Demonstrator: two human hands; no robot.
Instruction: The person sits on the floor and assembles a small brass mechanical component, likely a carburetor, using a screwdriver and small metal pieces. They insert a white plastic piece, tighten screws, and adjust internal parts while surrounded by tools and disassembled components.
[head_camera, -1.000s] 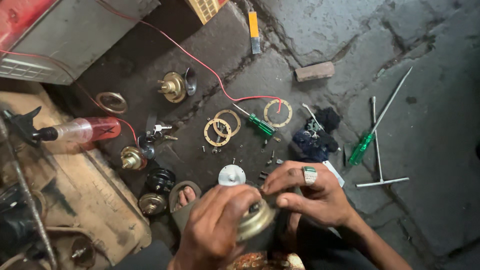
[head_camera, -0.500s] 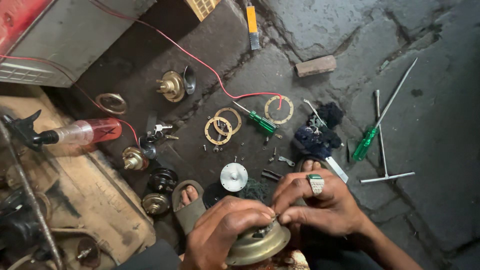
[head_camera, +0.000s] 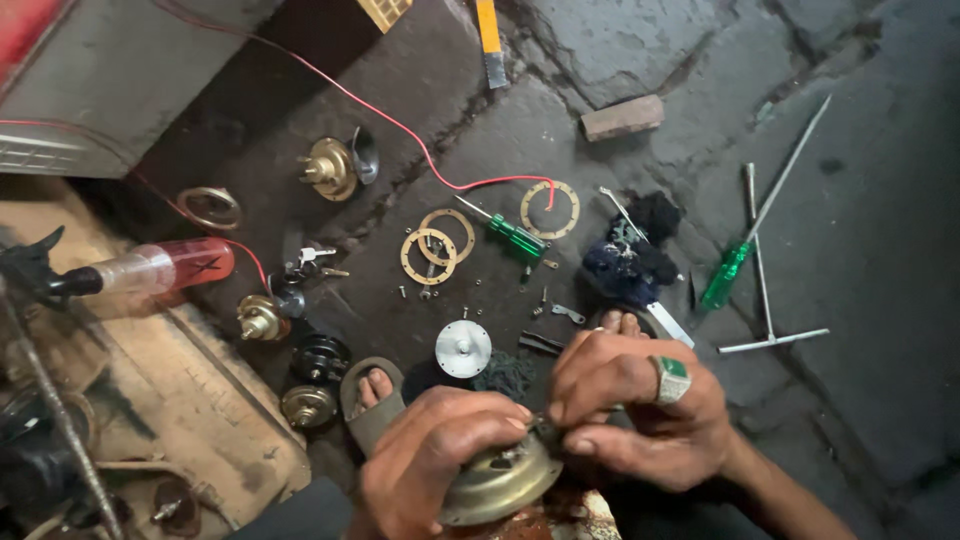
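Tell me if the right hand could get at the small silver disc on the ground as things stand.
Probably yes. The silver disc lies bare on the ground just ahead of both hands with nothing on it, but the right hand is busy at the brass part and would have to let go.

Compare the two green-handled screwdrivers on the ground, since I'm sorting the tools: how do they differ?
The short green-handled screwdriver lies among the flat brass rings, its handle touching the red wire. The long green-handled screwdriver lies apart at the right, crossing the metal T-handle wrench, with a much longer shaft. Both share translucent green handles and lie untouched by either hand.
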